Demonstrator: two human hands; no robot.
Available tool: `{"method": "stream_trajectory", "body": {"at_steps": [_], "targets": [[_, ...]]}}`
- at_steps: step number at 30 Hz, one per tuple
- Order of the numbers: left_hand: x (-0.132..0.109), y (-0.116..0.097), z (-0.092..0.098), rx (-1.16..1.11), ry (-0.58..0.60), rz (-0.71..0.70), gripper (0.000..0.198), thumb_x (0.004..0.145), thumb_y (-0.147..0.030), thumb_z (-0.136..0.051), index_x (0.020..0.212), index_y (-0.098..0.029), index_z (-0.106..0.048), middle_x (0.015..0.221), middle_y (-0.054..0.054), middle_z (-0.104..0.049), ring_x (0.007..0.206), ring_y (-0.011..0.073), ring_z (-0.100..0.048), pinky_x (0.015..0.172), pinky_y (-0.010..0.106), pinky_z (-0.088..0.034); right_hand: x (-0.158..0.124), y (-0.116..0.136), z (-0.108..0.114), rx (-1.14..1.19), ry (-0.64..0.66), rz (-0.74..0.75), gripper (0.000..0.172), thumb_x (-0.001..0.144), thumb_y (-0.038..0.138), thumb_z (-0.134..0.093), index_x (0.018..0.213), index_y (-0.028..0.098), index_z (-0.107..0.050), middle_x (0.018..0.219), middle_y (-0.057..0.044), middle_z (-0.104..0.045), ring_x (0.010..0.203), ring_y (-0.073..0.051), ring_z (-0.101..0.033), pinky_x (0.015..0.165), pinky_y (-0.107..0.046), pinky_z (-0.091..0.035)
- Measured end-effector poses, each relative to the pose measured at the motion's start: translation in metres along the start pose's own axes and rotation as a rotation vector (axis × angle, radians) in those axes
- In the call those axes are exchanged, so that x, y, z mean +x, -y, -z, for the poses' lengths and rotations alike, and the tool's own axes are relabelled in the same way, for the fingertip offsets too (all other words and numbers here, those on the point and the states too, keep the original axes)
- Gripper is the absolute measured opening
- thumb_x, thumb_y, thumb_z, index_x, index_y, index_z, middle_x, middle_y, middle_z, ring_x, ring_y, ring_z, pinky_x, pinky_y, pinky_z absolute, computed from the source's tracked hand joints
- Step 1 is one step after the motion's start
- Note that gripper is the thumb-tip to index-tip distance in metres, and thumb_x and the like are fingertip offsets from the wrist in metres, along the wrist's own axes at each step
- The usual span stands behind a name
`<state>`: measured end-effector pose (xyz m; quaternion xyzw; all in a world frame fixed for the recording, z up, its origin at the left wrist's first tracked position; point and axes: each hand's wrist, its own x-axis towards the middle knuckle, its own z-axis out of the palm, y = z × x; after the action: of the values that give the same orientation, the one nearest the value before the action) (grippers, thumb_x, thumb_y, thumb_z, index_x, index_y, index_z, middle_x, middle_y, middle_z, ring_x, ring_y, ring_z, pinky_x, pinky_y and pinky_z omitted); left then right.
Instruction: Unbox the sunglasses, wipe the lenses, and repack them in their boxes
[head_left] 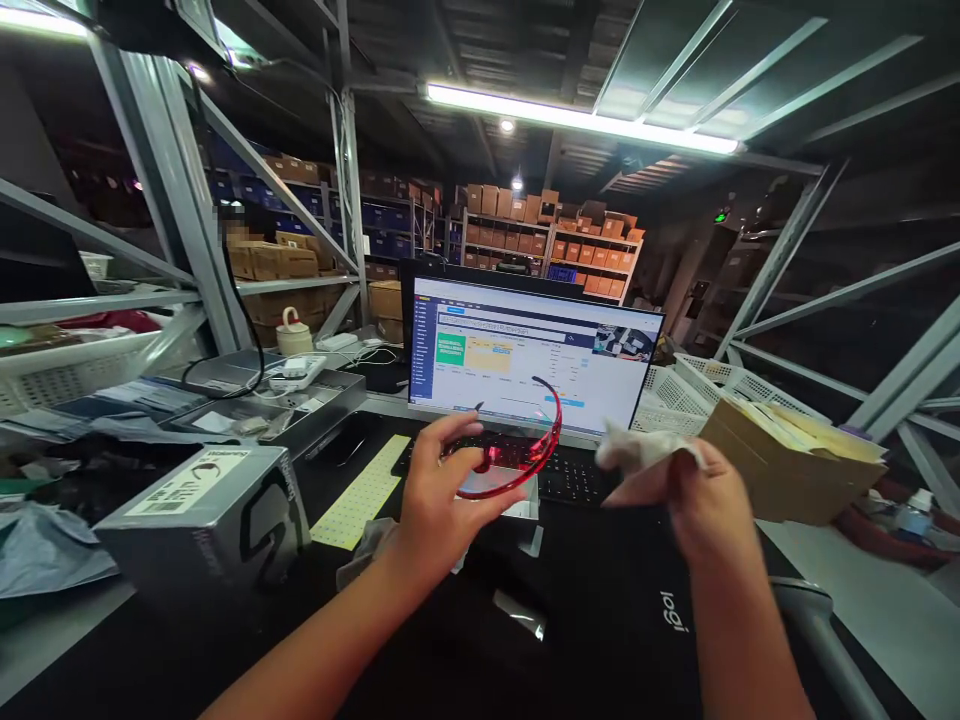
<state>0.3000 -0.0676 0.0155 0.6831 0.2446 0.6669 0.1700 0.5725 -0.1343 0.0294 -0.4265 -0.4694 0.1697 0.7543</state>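
Where the black surface comes near its left edge, a big grey box stands with a pale label on top. Just beside it lies a yellow sheet that looks like stickers, pointing toward the far edge. Then comes the left hand, up over the middle of the surface. Its grip pinches a shiny red curved thing, which is in the air in front of the keyboard and the bright screen. On the right side, the right hand is up too, and its grip pinches a pale cloth. The cloth is blurry, and it is apart from the red curved thing. Past that hand, by the right edge, is a brown box with papers in it.

I think the step now is holding the red curved thing up, with the cloth close by. The next move seems to call for a soft, steady pinch, since the red curved thing looks thin and might bend.
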Motion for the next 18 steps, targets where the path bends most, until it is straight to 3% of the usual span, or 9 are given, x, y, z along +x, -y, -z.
{"method": "stream_trajectory", "body": {"at_steps": [2,4,7,10,14,18], "targets": [[-0.005,0.000,-0.004,0.021,0.040,-0.020,0.026,0.065,-0.029,-0.091,0.085,-0.022,-0.076,0.128,0.010,-0.056,0.106,0.0286,-0.062,0.105,0.043,-0.047,-0.020,0.002,-0.028,0.004,0.160,-0.137,0.049,0.071,0.061,-0.081,0.060,0.022,-0.054,0.053,0.001,-0.054,0.048,-0.014,-0.047,0.048,-0.027,-0.039],[-0.009,0.001,-0.007,0.028,0.109,-0.002,0.024,0.071,-0.028,-0.087,0.091,-0.023,-0.076,0.132,0.010,-0.055,0.109,0.0293,-0.063,0.107,0.043,-0.047,-0.037,0.003,-0.050,0.011,0.241,-0.211,0.047,0.071,0.053,-0.082,0.059,0.022,-0.048,0.054,0.003,-0.049,0.050,-0.012,-0.041,0.049,-0.024,-0.034],[-0.012,0.002,-0.010,0.046,0.196,0.030,0.021,0.076,-0.028,-0.082,0.096,-0.024,-0.076,0.136,0.011,-0.056,0.119,0.0323,-0.060,0.113,0.044,-0.043,-0.050,0.006,-0.069,-0.013,0.248,-0.223,0.044,0.071,0.040,-0.081,0.059,0.022,-0.042,0.055,0.005,-0.044,0.052,-0.010,-0.034,0.049,-0.022,-0.030],[-0.016,0.003,-0.013,0.081,0.213,0.004,0.022,0.078,-0.025,-0.081,0.099,-0.024,-0.075,0.139,0.011,-0.057,0.120,0.0319,-0.062,0.113,0.041,-0.046,-0.057,0.008,-0.077,-0.033,0.203,-0.201,0.036,0.069,0.027,-0.073,0.057,0.023,-0.039,0.053,0.006,-0.042,0.050,-0.010,-0.033,0.047,-0.021,-0.030],[-0.024,0.002,-0.015,0.289,0.169,-0.266,0.018,0.089,-0.017,-0.066,0.107,-0.021,-0.068,0.143,0.013,-0.055,0.108,0.0260,-0.070,0.094,0.036,-0.060,-0.066,0.005,-0.086,-0.067,0.218,-0.179,0.024,0.058,0.016,-0.060,0.055,0.024,-0.038,0.050,0.006,-0.045,0.047,-0.010,-0.037,0.044,-0.020,-0.031],[-0.030,-0.004,-0.016,0.519,0.131,-0.499,0.019,0.095,-0.010,-0.053,0.113,-0.011,-0.060,0.138,0.021,-0.056,0.106,0.0247,-0.071,0.088,0.034,-0.063,-0.080,-0.004,-0.095,-0.167,0.215,-0.051,0.021,0.054,0.013,-0.055,0.052,0.024,-0.036,0.048,0.007,-0.046,0.047,-0.009,-0.037,0.045,-0.020,-0.031]]}}
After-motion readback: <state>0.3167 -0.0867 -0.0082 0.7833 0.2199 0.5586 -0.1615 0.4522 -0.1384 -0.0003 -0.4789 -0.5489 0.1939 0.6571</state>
